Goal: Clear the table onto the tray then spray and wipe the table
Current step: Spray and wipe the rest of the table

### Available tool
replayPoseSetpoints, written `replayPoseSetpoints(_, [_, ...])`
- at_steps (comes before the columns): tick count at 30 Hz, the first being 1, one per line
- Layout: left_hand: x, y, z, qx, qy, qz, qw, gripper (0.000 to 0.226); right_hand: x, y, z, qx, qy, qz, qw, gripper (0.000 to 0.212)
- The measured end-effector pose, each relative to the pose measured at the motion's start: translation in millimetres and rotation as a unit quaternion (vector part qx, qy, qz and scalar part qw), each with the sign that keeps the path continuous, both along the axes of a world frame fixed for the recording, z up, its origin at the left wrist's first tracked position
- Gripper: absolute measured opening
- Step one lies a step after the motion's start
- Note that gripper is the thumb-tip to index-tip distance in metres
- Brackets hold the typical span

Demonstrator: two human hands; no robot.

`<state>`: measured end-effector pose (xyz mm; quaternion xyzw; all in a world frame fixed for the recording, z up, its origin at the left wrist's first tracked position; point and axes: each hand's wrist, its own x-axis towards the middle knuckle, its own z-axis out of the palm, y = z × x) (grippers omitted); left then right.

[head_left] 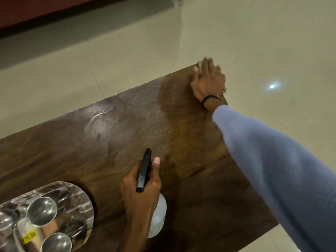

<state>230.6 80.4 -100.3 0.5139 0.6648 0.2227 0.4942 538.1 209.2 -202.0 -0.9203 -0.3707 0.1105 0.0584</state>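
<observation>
1 wooden table (181, 142) fills the frame, running from its near edge at the bottom out to its far right corner.

Table's near left end: 1 oval steel tray (82, 195) sits on the top. On it are 2 round steel bowls (41, 210) in full view, and a 3rd round steel piece is cut off by the frame edge. 1 yellow price sticker (29, 237) shows between the bowls.

Table's near middle: the left hand (141, 190) grips 1 spray bottle (158, 217) and holds it over the top. The fingers are wrapped round the neck and the thumb lies straight along the black trigger head, which points toward the table's far side. The bottle body is white and translucent.

Table's middle: a wet sheen with curved streaks covers the far half. A duller, darker band runs beside it toward the right end.

Table's far right corner: the right hand (209, 82) lies palm down with fingers spread and fairly straight, pressing 1 cloth (199, 65) onto the top. The cloth is blurred and only pale scraps show at the hand's edges. There is 1 black band (209, 98) on that wrist and 1 grey-blue sleeve (272, 160) crosses the table's right edge.

Beyond the table: cream floor tiles (254, 33) with 1 bright light spot
</observation>
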Motion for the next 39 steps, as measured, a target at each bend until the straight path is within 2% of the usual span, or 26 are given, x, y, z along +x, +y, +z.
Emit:
replayPoseSetpoints(2, [-5,-4,-4,-0.008,0.003,0.010,1.000,0.035,-19,27,-1,-0.002,0.000,0.038,0.999,0.063])
replayPoseSetpoints(4, [-8,-8,-3,-0.011,0.003,0.011,1.000,0.037,-57,27,-3,0.004,-0.007,0.150,0.989,0.063])
replayPoseSetpoints(8, [-19,-11,1,-0.004,0.026,0.005,1.000,0.050,-118,-54,-4,0.004,-0.001,0.337,0.942,0.061])
replayPoseSetpoints(10, [-25,-9,3,-0.007,0.028,-0.002,1.000,0.049,-117,-105,-2,-0.008,0.005,0.366,0.931,0.061])
replayPoseSetpoints(13, [-33,-7,7,0.003,0.005,0.010,1.000,0.041,-84,-119,-1,-0.012,-0.009,0.265,0.964,0.059])
replayPoseSetpoints(15, [-38,-5,9,0.017,-0.002,0.010,1.000,0.041,-75,-86,-1,-0.019,-0.028,0.148,0.988,0.060])
replayPoseSetpoints(17, [-43,-4,7,0.019,-0.004,0.024,1.000,0.041,-81,-39,0,-0.008,-0.015,0.060,0.998,0.063])
replayPoseSetpoints(19, [-47,-2,5,0.015,0.002,0.044,0.999,0.036,-99,5,-2,0.006,0.004,0.067,0.998,0.063])
replayPoseSetpoints(21, [-50,-1,3,0.013,0.006,0.055,0.998,0.032,-136,30,-3,0.012,0.009,0.159,0.987,0.061])
replayPoseSetpoints(23, [-53,-2,4,0.017,0.017,0.054,0.998,0.034,-180,27,-1,0.013,0.012,0.272,0.962,0.060])
replayPoseSetpoints(26, [-60,-2,4,0.027,0.029,0.046,0.998,0.038,-208,-31,1,0.014,0.012,0.423,0.906,0.060])
replayPoseSetpoints(28, [-66,-1,3,0.023,0.025,0.048,0.998,0.044,-199,-84,2,0.005,0.008,0.487,0.873,0.060])
replayPoseSetpoints(29, [-69,-2,2,0.023,0.018,0.053,0.998,0.049,-187,-101,2,-0.002,0.007,0.488,0.873,0.059])
replayPoseSetpoints(31, [-74,-5,1,0.027,0.010,0.059,0.998,0.052,-162,-102,0,-0.006,0.007,0.422,0.907,0.059])
replayPoseSetpoints(34, [-76,-10,3,0.018,-0.002,0.058,0.998,0.046,-156,-46,-2,0.007,0.011,0.218,0.976,0.064])
replayPoseSetpoints(36, [-77,-14,1,0.009,-0.001,0.057,0.998,0.041,-171,3,1,0.020,0.013,0.137,0.990,0.067])
replayPoseSetpoints(37, [-78,-17,0,0.008,0.003,0.056,0.998,0.041,-184,22,2,0.020,0.019,0.145,0.989,0.066])
replayPoseSetpoints(39, [-79,-20,1,0.006,0.005,0.061,0.998,0.041,-223,40,3,0.013,0.028,0.239,0.971,0.062])
